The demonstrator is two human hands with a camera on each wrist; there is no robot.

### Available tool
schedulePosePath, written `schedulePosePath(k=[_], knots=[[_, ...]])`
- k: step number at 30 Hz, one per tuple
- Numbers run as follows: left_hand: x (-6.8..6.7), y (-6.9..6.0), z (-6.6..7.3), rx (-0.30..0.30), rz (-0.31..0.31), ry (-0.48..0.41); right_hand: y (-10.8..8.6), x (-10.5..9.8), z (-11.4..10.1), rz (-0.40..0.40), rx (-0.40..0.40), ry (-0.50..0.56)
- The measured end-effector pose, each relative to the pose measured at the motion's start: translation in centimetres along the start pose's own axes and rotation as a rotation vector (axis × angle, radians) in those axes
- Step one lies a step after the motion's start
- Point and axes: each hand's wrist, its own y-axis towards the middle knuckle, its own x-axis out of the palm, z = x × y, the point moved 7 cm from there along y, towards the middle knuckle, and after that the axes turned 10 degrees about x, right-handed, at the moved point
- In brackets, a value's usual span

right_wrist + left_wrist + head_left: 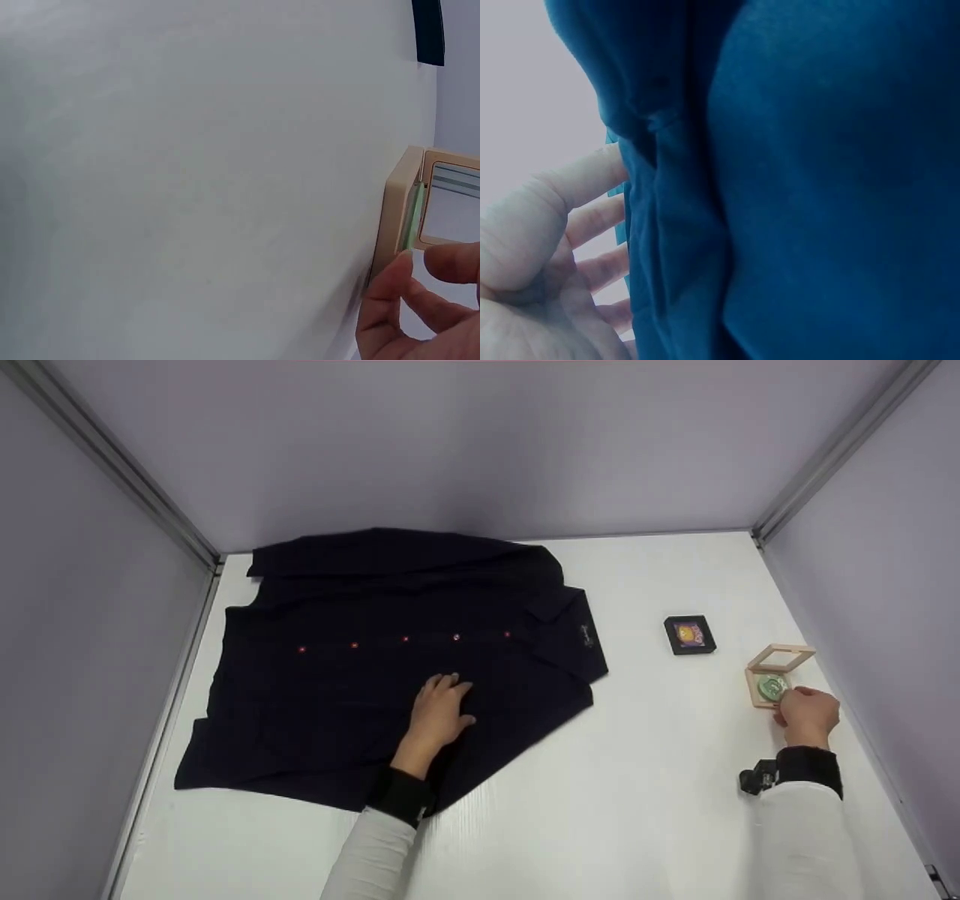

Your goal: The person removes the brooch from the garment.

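A dark navy button shirt (337,675) lies spread on the table, its collar to the right and its red-stitched buttons facing up. On its front rests my left hand (439,716), fingers loosely spread; the left wrist view shows the thumb beside the folded cloth (679,247). At the right, a small light-wood box (752,690) stands with its framed, see-through lid (796,651) raised. A green patterned disc (771,687) sits in the box. My right hand (808,714) is at the disc's edge, curled fingertips pinching there; the exact contact is partly hidden.
A small black square box (690,635) with a colourful picture lies between the shirt and the wooden box. Grey panels (480,442) wall the white table (622,780) at the back and both sides. The wooden box is close to the right wall.
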Motion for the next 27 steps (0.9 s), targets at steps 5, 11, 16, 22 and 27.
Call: schedulePosePath(k=[5,11,16,22,27], knots=[[-0.1,0.0,0.1,0.003,0.003,0.01,-0.4,0.5,-0.2,-0.032,-0.039,-0.034],[-0.3,0.0,0.3,0.007,0.004,0.017,-1.6,0.2,-2.3,0.115,-0.245,-0.308],[-0.3,0.0,0.3,-0.005,-0.002,0.015,-1.8,0.5,-4.3,0.13,-0.311,-0.301],[-0.2,0.0,0.3,-0.008,-0.014,0.022,-2.5,1.6,-6.6,0.129,-0.444,-0.452],[-0.1,0.0,0.3,-0.005,-0.012,0.024,-2.8,2.4,-7.5,0.151,-0.508,-0.492]])
